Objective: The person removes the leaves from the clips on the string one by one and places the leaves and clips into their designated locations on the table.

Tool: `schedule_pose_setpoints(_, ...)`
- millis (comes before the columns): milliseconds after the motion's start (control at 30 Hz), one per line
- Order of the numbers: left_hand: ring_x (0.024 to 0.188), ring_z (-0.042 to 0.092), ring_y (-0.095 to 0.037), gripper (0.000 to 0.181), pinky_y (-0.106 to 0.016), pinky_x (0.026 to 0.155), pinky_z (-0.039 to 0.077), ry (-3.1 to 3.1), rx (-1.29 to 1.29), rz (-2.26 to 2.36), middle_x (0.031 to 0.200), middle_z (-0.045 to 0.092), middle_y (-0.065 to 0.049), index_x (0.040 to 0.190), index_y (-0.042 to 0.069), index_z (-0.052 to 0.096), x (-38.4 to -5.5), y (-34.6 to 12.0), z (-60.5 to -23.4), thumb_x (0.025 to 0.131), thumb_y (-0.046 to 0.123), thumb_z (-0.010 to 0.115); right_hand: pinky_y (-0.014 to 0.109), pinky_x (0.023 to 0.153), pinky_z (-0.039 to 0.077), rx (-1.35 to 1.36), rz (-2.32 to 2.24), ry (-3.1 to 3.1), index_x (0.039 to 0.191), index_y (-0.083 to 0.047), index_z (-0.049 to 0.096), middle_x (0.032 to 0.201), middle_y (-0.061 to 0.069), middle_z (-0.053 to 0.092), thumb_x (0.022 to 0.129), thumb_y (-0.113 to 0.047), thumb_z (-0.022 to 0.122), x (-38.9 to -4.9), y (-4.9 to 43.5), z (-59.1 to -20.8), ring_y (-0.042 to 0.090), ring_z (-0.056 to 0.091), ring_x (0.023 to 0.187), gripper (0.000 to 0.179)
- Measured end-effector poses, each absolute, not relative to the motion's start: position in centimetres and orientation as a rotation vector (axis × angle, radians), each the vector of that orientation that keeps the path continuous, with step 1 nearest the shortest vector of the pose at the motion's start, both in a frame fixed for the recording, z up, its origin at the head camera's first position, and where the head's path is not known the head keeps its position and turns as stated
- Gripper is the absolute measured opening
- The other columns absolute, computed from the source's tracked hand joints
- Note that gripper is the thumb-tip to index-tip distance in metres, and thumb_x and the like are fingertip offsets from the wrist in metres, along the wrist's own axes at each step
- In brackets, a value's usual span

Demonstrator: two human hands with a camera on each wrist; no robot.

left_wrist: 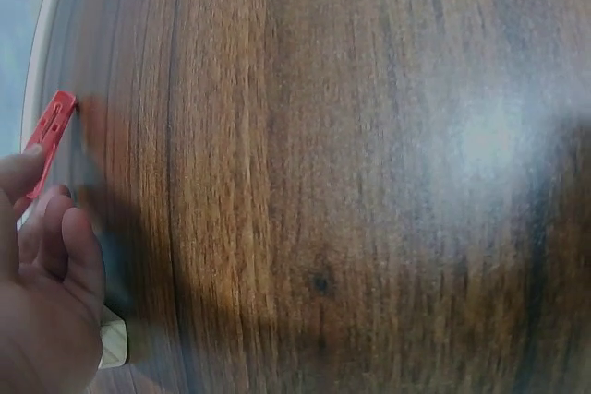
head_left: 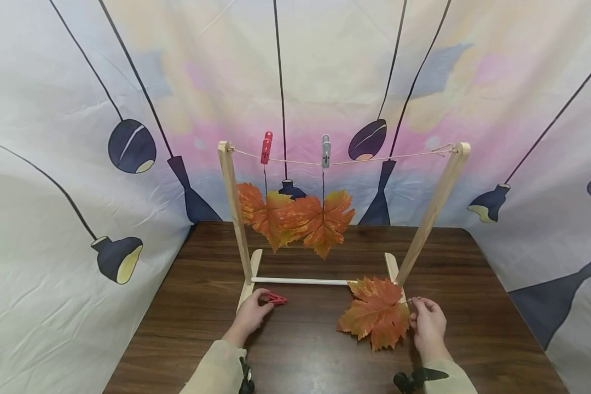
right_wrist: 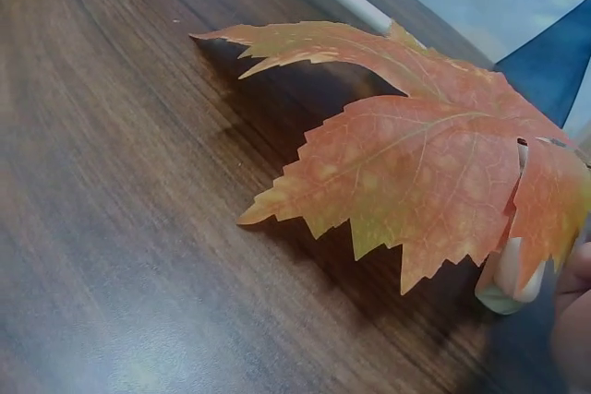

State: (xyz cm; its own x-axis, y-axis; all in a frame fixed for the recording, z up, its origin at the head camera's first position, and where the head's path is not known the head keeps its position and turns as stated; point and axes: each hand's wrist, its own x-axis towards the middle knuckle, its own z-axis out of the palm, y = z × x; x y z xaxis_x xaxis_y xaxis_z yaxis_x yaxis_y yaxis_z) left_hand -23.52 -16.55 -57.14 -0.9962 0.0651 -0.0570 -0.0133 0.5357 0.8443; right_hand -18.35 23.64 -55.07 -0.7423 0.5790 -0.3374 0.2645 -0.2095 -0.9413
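My left hand [head_left: 254, 313] pinches a red clothespin [head_left: 276, 298] between thumb and fingers, low over the table's left part. In the left wrist view the same clothespin [left_wrist: 51, 126] points up and away from the thumb. My right hand [head_left: 429, 323] pinches an orange artificial maple leaf [head_left: 376, 314] at its right side, by the stem end. The leaf spreads flat to the left of the fingers, over the foot of a wooden rack [head_left: 428, 219]. In the right wrist view the leaf [right_wrist: 416, 163] hides part of that foot, and only the hand's edge shows.
A string [head_left: 394, 159] runs between the rack's two posts. From it hang two similar leaves, a left one [head_left: 261, 213] under a red clothespin [head_left: 266, 148] and a right one [head_left: 327, 221] under a grey clothespin [head_left: 326, 151]. A white rod [head_left: 300, 281] joins the rack's feet.
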Motion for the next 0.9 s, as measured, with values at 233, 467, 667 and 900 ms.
schedule_pose_setpoints(233, 0.06, 0.051, -0.014, 0.032, -0.029, 0.052, 0.046, 2.774, 0.052, 1.379, 0.09, 0.059, -0.008, 0.115, -0.002, 0.057, -23.9, -16.5, -57.3, 0.085, 0.006, 0.065, 0.022, 0.052, 0.046, -1.005, 2.063, -1.827, 0.113, -0.009, 0.048, 0.087, -0.008, 0.058, 0.094, -0.024, 0.056, -18.0, 23.8, -55.6, 0.005, 0.052, 0.06, 0.026)
schedule_pose_setpoints(467, 0.068, 0.048, -0.014, 0.029, -0.03, 0.061, 0.041, 2.878, 0.116, 1.233, 0.077, 0.054, -0.002, 0.108, -0.004, 0.061, -24.2, -16.6, -57.6, 0.081, 0.006, 0.068, 0.021, 0.052, 0.046, -1.027, 2.04, -1.856, 0.121, -0.006, 0.048, 0.088, -0.009, 0.059, 0.094, -0.025, 0.055, -17.9, 24.0, -56.3, 0.006, 0.053, 0.061, 0.033)
schedule_pose_setpoints(667, 0.061, 0.046, -0.013, 0.027, -0.029, 0.055, 0.039, 2.912, 0.228, 1.302, 0.069, 0.051, -0.001, 0.103, -0.006, 0.06, -23.8, -16.8, -57.8, 0.081, 0.008, 0.066, 0.021, 0.052, 0.046, -1.04, 2.03, -1.876, 0.123, -0.004, 0.047, 0.092, -0.005, 0.06, 0.095, -0.025, 0.054, -17.5, 24.2, -56.9, 0.006, 0.054, 0.062, 0.036)
schedule_pose_setpoints(900, 0.06, 0.045, -0.014, 0.031, -0.029, 0.053, 0.038, 2.877, 0.092, 1.213, 0.07, 0.051, -0.002, 0.109, -0.005, 0.058, -23.8, -16.3, -57.5, 0.082, 0.006, 0.066, 0.022, 0.053, 0.046, -1.073, 2.026, -1.858, 0.121, -0.003, 0.047, 0.091, -0.003, 0.06, 0.094, -0.024, 0.054, -17.4, 24.2, -57.8, 0.007, 0.055, 0.064, 0.034)
